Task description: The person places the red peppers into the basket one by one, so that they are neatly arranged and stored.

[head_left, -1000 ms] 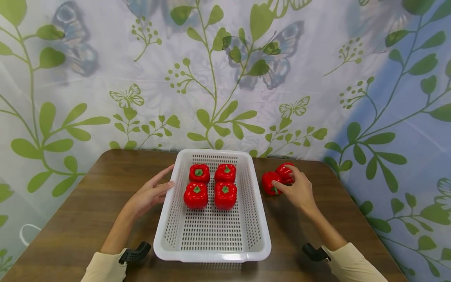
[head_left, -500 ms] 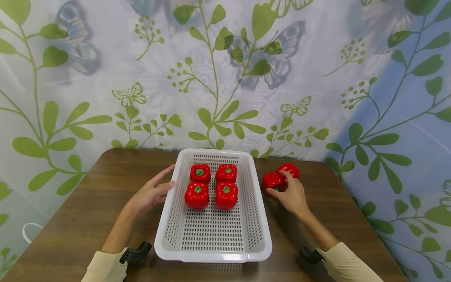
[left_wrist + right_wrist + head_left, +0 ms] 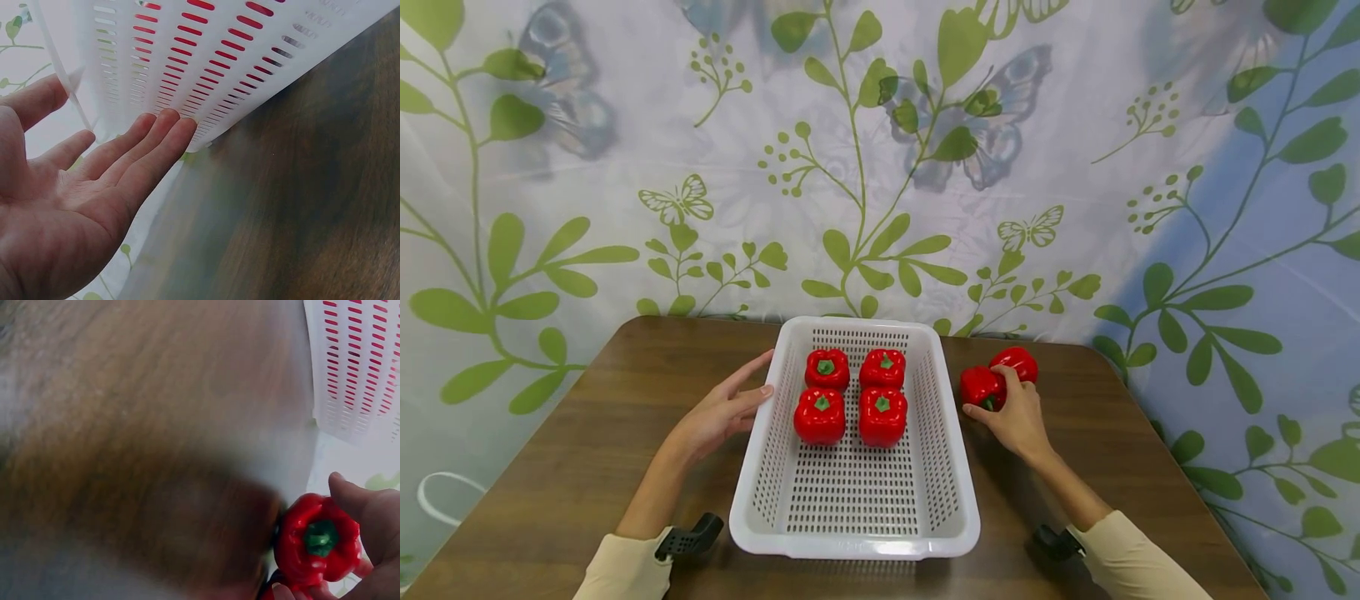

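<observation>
Shifted toward the basket (image 3: 853, 547) since a second ago, the right hand (image 3: 1019, 423) has its fingers clamped round the near pepper (image 3: 980, 384) on the bench (image 3: 625, 392), beside the far pepper (image 3: 1022, 361), while the left hand (image 3: 717, 419) touches the basket's side with straight fingers, four peppers (image 3: 882, 421) inside.

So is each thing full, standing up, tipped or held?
White basket: upright, partly filled.
Four peppers inside: stems up.
Near loose pepper: tipped, stem toward the person.
Far loose pepper: partly hidden, tilt unclear.
Left hand: stretched out against the basket.
Right hand: curled around the near loose pepper.
</observation>
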The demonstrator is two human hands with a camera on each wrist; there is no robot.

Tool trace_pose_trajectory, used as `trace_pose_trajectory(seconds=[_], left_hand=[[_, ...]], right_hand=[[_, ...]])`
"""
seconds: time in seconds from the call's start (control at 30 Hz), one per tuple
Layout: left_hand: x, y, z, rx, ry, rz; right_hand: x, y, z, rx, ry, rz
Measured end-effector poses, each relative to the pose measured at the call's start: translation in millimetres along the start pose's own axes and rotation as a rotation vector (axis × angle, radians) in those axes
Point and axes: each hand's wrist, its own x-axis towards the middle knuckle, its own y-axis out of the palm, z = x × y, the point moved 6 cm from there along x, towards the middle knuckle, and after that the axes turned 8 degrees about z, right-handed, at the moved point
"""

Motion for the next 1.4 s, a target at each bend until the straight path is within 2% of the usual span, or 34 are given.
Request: trace_pose_trajectory(seconds=[0.53,0.87,1.0,1.2,1.4], left_hand=[[-2.1,1.3,0.5,0.015,0.004,-0.005],[-1.3,1.3,0.3,0.009,0.003,-0.006],[-1.0,1.4,-0.7,0.011,0.012,0.000],[-0.6,1.3,-1.8,0.012,0.009,-0.003],[-0.2,1.2,-1.2,0.009,0.009,-0.008]], right_hand=[[1.4,4,0,0.005,-0.017,-0.050],[-2.4,-2,-2,0.032,0.030,-0.005],[-5.2,-3,1,0.061,0.034,0.004],[-8.5,-9,9,0.087,0.007,-0.033],[-10.7,-15,14,0.111,0.031,-0.045]])
